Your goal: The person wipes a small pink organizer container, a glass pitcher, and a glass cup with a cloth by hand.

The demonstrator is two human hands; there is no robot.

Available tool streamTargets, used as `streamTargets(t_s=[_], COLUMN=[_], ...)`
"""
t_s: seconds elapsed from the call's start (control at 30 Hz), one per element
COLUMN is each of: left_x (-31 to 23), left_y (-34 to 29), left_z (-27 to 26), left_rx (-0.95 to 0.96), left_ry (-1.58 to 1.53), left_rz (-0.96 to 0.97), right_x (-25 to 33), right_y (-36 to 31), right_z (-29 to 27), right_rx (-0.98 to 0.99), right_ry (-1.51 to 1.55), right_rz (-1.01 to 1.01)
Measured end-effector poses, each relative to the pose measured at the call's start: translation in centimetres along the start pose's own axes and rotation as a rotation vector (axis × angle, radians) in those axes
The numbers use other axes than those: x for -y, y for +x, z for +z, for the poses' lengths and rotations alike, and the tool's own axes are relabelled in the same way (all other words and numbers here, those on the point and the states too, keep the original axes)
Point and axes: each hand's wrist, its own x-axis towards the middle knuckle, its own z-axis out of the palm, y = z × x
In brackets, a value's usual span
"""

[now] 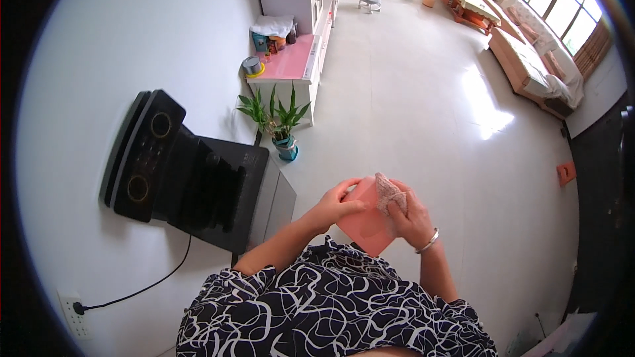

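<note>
Pink and flat, a square card or pad (pixel 366 221) is held in front of the chest, low of centre in the view. The left hand (pixel 336 206) pinches its edge at nine o'clock with closed fingers, steadying it (likely so it stays taut). The right hand (pixel 411 218) presses a crumpled lace cloth (pixel 387 193) against its corner at one o'clock, fingers curled around the cloth. At ten o'clock a teal pot (pixel 287 148) holds a leafy bamboo plant (pixel 274 114).
</note>
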Motion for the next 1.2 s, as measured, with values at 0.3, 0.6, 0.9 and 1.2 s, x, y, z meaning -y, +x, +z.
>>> streamTargets(t_s=[0.3,0.6,0.9,1.2], left_x=[-2.6,-7.3,-12.4,-17.2], left_y=[13.4,18.4,25.4,31.0], left_z=[-0.7,-3.0,-10.2,-17.5], left_rx=[-0.505,-0.579,-0.457,-0.176], left_ry=[-0.308,-0.304,-0.011,0.144], left_rz=[0.066,0.093,0.087,0.059], right_x=[-4.0,-6.8,-10.7,-3.6], right_y=[9.6,21.8,37.0,45.0], right_z=[-2.8,-5.2,-5.4,-5.2], right_rx=[-0.086,0.001,-0.25,0.286], right_ry=[-0.26,-0.169,0.52,-0.163], right_rz=[-0.324,-0.413,0.151,-0.058])
